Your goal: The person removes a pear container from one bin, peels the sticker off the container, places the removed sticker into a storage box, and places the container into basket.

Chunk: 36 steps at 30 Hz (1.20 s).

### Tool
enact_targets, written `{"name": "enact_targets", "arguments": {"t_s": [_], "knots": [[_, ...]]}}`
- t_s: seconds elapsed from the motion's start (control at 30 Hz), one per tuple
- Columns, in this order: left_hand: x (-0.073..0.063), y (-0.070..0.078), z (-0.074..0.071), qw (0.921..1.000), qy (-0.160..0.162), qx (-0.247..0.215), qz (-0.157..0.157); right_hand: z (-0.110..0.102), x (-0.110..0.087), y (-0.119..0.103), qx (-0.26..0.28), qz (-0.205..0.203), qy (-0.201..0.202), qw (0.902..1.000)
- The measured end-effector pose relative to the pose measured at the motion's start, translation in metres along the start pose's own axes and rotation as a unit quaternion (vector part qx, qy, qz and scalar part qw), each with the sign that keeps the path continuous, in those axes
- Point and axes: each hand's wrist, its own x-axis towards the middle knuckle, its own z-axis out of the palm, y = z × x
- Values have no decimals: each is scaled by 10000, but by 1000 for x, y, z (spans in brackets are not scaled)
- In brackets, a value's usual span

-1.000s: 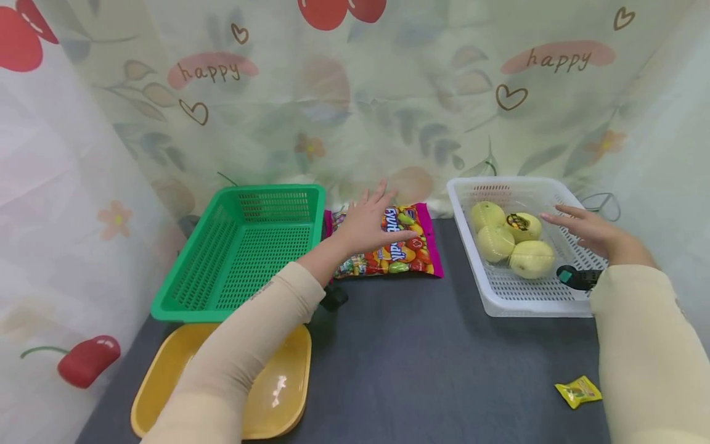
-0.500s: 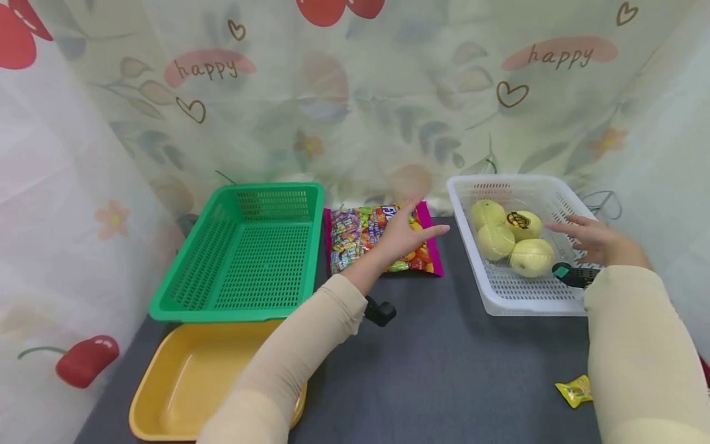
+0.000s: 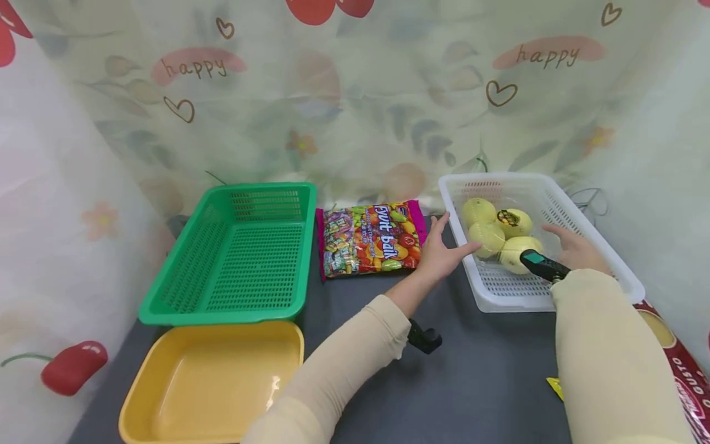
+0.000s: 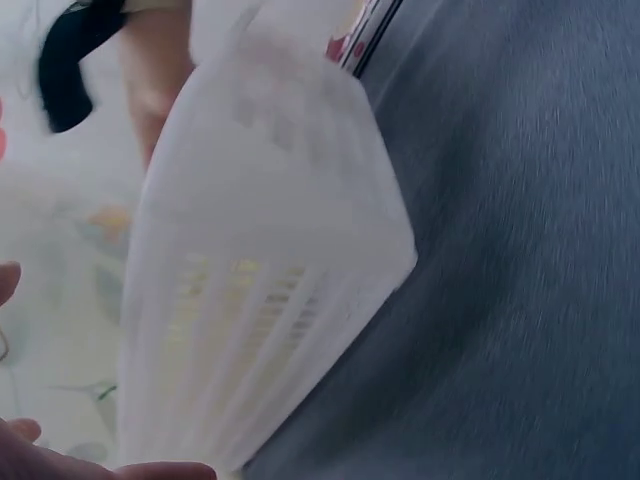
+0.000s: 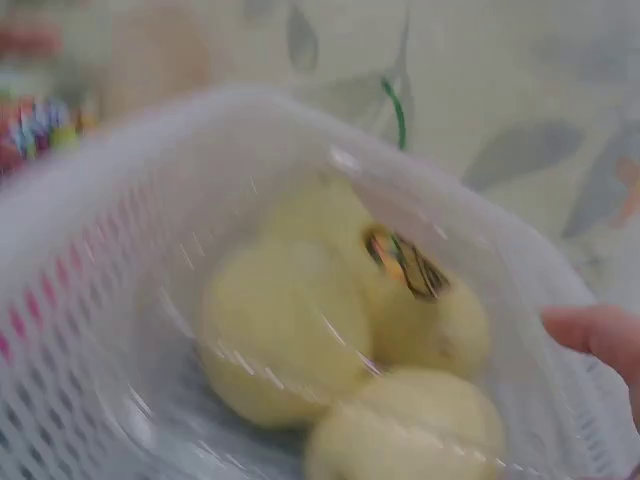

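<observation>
Evidently early days. Work in hand centres on the white basket (image 3: pixel 516 303) at the far right of the surface (image 3: pixel 471 382) and the four pale yellow fruit (image 3: pixel 493 237) inside it. The fruit sit bunched towards the basket's left side, under what looks like clear plastic; a dark sticker (image 3: pixel 507 217) shows on one. Left hand (image 3: pixel 440 256): thumb and fingers spread wide, just outside the basket's left wall, thumb tip reaching over the rim in the head view. Contact with the wall cannot be told; the left wrist view shows the fingers only at its margin. Right hand (image 3: pixel 582 250): above the basket's right part, one finger stretched towards the fruit, the remaining fingers mostly hidden. Nothing seen in its hold; touch uncertain, right wrist view blurred. Done, as I judge it: hands stationed on opposite sides of the load, little more. Not yet done: no grip on basket or fruit, no lift begun, basket flat on the surface with all four fruit inside. Left, by my reckoning: a firm two-sided hold first, any shifting of the load only after that. Other items appear untouched: candy bag (image 3: pixel 371 240) lying between the two baskets, green basket (image 3: pixel 222 317) to the left, yellow tub (image 3: pixel 222 370) nearer the person, scrap of a small yellow packet (image 3: pixel 554 387) beside the right sleeve (image 3: pixel 616 357), red packet (image 3: pixel 685 370) part-covered at the right edge
</observation>
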Motion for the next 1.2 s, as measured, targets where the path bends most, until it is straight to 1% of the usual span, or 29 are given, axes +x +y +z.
{"name": "enact_targets", "arguments": {"t_s": [0.07,0.13,0.23,0.27,0.4,0.5,0.63,0.73,0.83,0.97,1.1,1.2], "knots": [[-1,-3,8,9999,53,-86,-74,8,1,-11,-21,188,348,9992],[-2,-6,15,9997,79,-192,-99,15,2,-19,69,432,577,9974],[-6,-10,25,9994,75,-319,-112,25,1,-25,183,638,887,9938],[-7,-11,28,9993,59,-351,-130,28,-1,-26,268,733,944,9925],[-10,-16,37,9990,1,-419,-137,35,-1,-28,500,1045,958,9886],[-10,-20,40,9993,-3,-356,-65,38,-1,-30,614,1131,935,9873],[-9,-25,44,9997,30,-238,107,44,2,-32,758,1119,906,9867],[-8,-28,47,9996,-12,-196,204,46,2,-30,745,983,853,9887],[-7,-30,49,9996,-62,-192,214,47,1,-28,748,863,813,9901],[-7,-32,51,9995,-131,-246,179,50,-2,-24,768,729,881,9905],[-8,-32,51,9992,-135,-317,210,54,-3,-21,735,736,1008,9895],[-8,-31,50,9990,-130,-369,228,56,-1,-21,861,756,1095,9874]]}}
